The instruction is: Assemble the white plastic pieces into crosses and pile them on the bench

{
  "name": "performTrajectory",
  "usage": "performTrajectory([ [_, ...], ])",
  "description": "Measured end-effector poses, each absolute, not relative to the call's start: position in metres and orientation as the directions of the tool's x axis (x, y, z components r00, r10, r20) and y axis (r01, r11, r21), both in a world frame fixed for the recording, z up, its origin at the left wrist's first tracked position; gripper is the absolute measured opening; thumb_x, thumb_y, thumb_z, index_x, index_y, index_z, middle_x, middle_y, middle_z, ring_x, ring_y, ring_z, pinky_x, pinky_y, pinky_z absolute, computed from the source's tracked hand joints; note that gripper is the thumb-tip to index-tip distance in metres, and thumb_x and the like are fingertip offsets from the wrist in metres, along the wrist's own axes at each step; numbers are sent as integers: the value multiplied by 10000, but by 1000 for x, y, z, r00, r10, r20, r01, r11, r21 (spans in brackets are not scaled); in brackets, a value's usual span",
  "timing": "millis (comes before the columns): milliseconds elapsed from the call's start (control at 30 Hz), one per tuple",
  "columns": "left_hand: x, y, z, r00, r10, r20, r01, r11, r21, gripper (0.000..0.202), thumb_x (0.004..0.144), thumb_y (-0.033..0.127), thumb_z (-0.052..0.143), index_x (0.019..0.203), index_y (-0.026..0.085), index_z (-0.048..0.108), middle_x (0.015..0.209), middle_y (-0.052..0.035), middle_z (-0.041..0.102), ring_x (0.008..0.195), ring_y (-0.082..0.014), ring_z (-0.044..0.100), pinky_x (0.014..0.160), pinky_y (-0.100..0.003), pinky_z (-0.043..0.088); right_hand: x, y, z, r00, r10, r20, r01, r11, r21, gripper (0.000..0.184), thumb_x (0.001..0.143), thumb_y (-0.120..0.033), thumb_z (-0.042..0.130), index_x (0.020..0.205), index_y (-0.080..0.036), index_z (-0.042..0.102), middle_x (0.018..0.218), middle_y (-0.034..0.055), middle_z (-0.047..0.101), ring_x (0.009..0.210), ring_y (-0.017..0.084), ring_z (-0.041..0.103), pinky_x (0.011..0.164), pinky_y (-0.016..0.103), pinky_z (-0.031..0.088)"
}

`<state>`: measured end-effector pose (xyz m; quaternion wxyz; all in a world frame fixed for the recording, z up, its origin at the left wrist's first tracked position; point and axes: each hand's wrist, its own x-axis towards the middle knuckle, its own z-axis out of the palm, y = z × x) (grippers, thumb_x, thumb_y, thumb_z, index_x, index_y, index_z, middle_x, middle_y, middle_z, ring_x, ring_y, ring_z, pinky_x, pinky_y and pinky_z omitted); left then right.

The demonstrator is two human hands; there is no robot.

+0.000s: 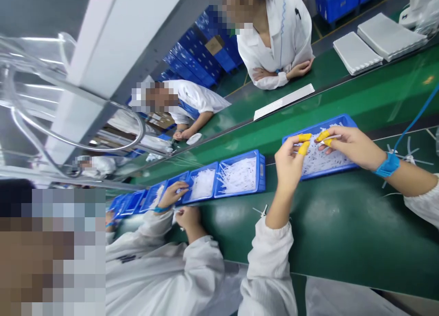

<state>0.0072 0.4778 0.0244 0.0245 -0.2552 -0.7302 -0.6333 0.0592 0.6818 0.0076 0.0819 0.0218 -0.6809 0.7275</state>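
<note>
My left hand (290, 163) and my right hand (350, 144) are raised over a blue tray (317, 124) full of small white plastic pieces. Both wear yellow finger cots on thumb and fingertips. My right hand pinches a thin white piece (334, 136) between thumb and forefinger. My left hand's fingertips are curled together close beside it; whether they touch the piece is unclear. A blue wrist strap (387, 165) with a coiled blue cord sits on my right wrist. Both sleeves are white.
A green conveyor belt (336, 229) runs across. Further blue trays (240, 174) of white pieces lie to the left, where a co-worker's hands (174, 195) work. Loose white pieces (408, 153) lie at right. Two people lean on the far side by white foam stacks (377, 41).
</note>
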Motion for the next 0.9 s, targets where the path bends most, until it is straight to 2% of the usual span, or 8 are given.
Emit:
performTrajectory([
  [133,22,501,0,-910,295,292,279,-88,956,260,948,393,850,1117,212,769,1149,-79,801,1029,-198,754,978,-359,593,58,681,7,-988,108,109,-123,-128,-984,312,825,-426,895,1022,-208,790,1028,76,817,881,204,783,770,313,659],
  [333,19,500,-12,-894,314,319,309,-83,948,207,968,315,817,1139,215,759,1187,-86,787,1140,-219,749,1090,-416,582,58,679,8,-992,87,96,-111,-195,-974,252,854,-343,843,1047,-195,780,1094,81,820,888,177,784,760,271,656],
  [500,17,497,-16,-888,328,324,320,-67,945,169,964,302,820,1115,240,773,1155,-77,793,1093,-212,755,1064,-409,599,58,678,8,-993,70,95,-108,-208,-972,196,855,-303,847,999,-194,768,1090,92,821,857,181,784,724,277,667],
  [733,19,498,-16,-887,285,363,376,-12,927,290,973,457,820,1154,242,751,1136,-86,798,1035,-214,776,959,-380,626,57,678,6,-998,47,50,-60,-240,-969,302,853,-322,892,1085,-182,757,1050,96,835,811,193,819,633,250,664],
  [900,20,499,-13,-885,221,410,415,-25,909,339,938,487,859,1130,229,751,1106,-78,798,1010,-203,781,945,-358,634,56,675,7,-1000,-6,27,-24,-279,-960,230,871,-259,857,1047,-167,741,898,69,820,755,187,819,593,220,645],
])
